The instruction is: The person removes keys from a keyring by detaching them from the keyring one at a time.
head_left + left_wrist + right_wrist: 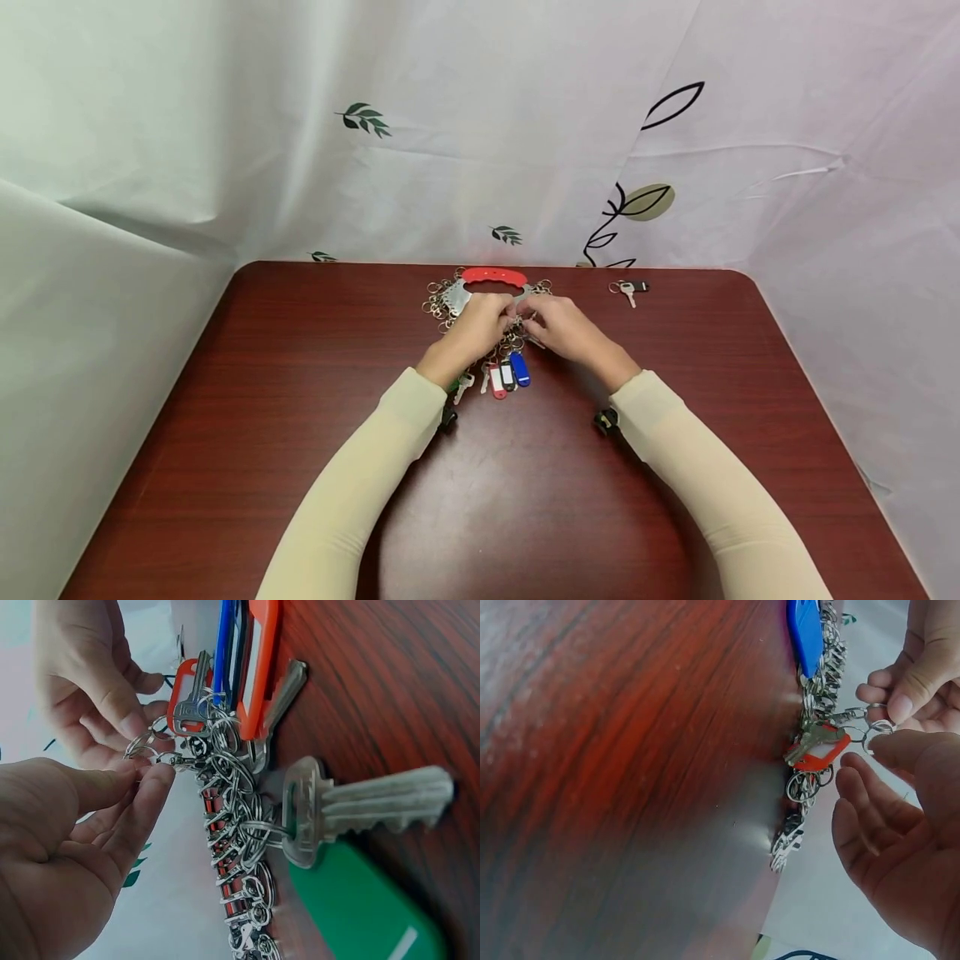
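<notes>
A metal key carrier with a red handle [495,276] lies near the table's back edge, its rim crowded with clips and rings. My left hand [480,321] pinches a small ring at one clip on the carrier's front side. Opposite it, my right hand [561,325] pinches a key ring [857,735] against that ring, thumb toward the left fingertips. From this key ring hang a red tag [821,755] and a key [808,741]. Whether the two rings are linked, I cannot tell. Blue [520,369], black [507,377] and red tags [497,385] hang from the carrier's front.
Beside my left wrist, a silver key [375,802] and a green tag [367,904] hang from the carrier. Farther right on the brown table [262,375] lies a key with a black tag [640,286]. White curtains [450,167] surround the table's back and sides.
</notes>
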`<control>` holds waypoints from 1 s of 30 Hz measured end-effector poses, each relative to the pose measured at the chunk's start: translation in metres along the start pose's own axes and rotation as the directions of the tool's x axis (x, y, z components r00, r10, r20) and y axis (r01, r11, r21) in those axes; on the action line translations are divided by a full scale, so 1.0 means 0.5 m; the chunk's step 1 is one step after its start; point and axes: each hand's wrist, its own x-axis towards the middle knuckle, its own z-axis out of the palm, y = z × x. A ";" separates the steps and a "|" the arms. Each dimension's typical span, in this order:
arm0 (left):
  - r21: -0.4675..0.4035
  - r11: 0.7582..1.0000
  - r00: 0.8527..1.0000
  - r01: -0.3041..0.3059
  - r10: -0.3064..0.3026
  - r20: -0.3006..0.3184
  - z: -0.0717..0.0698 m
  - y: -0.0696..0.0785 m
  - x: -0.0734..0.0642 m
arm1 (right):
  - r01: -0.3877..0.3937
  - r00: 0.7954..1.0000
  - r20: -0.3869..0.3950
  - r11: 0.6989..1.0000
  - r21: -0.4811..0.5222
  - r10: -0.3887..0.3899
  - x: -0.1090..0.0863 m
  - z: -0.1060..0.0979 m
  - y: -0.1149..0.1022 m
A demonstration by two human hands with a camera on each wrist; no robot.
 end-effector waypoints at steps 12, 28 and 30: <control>-0.011 0.999 0.999 0.052 -0.052 0.005 0.000 -0.001 -0.002 | 0.049 0.997 -0.051 0.996 -0.079 -0.053 0.004 0.001 -0.013; 0.040 0.999 1.000 0.020 -0.021 0.014 0.004 -0.006 -0.006 | 0.173 0.982 -0.037 0.961 -0.218 -0.185 -0.006 0.002 -0.012; 0.054 0.998 1.000 0.015 -0.016 0.018 0.006 -0.006 -0.006 | 0.181 0.980 -0.040 0.960 -0.212 -0.193 -0.007 0.002 -0.011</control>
